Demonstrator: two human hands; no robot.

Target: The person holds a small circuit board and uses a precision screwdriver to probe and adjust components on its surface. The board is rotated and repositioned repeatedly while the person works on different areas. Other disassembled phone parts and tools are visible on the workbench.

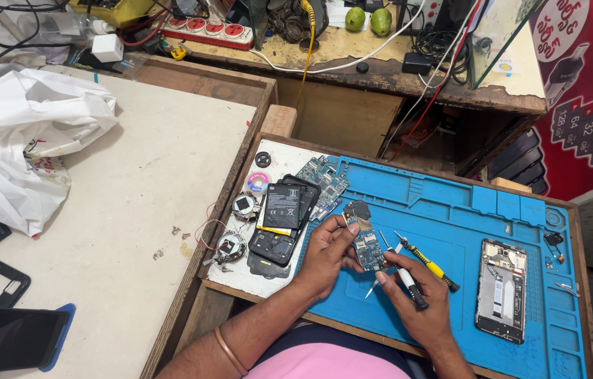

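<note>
Fingers of left hand pinch circuit board — right hand grips, seemingly, a screwdriver.

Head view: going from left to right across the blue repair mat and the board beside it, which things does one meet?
Small round parts with thin wires → stacked phone backs with a black battery → left hand holding a circuit board → right hand with a black-and-white tool → opened phone frame.
</note>
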